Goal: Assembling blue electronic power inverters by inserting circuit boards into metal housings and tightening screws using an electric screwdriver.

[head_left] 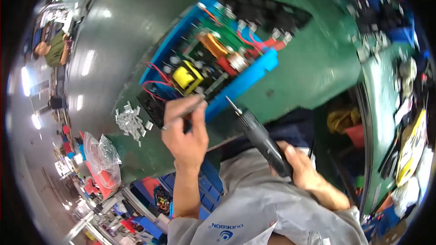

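Many clips (129,120) perhaps, clear bag (105,152), blue case (246,83)

Blue lettering (227,226) and emblem (225,235) on grey shirt (254,202), below-left of right hand's (299,165) grip. Yellow packet (411,153), right of grip: dark print, apparently, illegible.

A hand could pass to the right of the blue case (254,76), over the green tabletop (318,75). Red-wired terminals (277,41) jut from the case's right end, and a black panel (272,12) lies beyond it. The left hand (185,131) and the power screwdriver (263,141) crowd its near side; small metal pieces (131,122) lie to its left, their spacing hard to judge through blur.
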Motion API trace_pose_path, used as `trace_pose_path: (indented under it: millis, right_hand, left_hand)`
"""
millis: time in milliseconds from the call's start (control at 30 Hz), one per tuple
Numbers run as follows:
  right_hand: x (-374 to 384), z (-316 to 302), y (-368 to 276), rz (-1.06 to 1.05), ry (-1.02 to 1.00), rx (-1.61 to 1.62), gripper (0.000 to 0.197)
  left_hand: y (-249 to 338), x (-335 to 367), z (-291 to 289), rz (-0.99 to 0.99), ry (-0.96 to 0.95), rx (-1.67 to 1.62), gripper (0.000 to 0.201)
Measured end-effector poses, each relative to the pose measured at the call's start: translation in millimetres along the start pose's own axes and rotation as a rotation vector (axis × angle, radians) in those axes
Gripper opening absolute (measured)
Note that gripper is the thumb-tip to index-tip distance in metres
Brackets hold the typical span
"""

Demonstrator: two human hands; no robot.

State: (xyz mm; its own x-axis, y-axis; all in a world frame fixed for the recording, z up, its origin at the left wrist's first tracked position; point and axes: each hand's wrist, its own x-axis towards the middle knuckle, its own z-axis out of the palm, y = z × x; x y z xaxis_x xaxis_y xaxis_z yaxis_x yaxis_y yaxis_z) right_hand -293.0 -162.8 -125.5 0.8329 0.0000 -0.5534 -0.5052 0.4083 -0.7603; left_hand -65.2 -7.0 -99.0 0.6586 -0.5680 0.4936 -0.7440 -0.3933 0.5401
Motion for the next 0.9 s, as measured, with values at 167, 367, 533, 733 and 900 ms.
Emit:
trace_pose_path:
  millis: [167, 367, 533, 733, 900]
  right_hand:
    - [-6.4, -2.1, 0.7, -0.006, 0.033, -0.119, 0.071]
    - [-8.4, -1.3, -17.2, 0.193, -0.027, 0.127, 0.084]
    - [-4.5, -11.1, -13.1, 0.332, -0.155, 0.411, 0.094]
    - [-6.9, -10.4, -14.7, 0.261, -0.206, 0.405, 0.084]
    - [-7.8, -9.2, -19.5, 0.283, -0.188, 0.335, 0.066]
  left_hand:
    - [11.8, 2.7, -2.9, -0.136, -0.033, -0.07, 0.019]
    - [2.1, 3.4, -7.3, -0.098, -0.055, -0.083, 0.025]
    - [0.4, 9.3, -11.2, -0.085, -0.1, -0.115, 0.026]
    - [0.4, 8.1, -9.8, -0.084, -0.105, -0.125, 0.028]
    - [2.8, 11.9, -12.6, -0.043, -0.149, -0.101, 0.024]
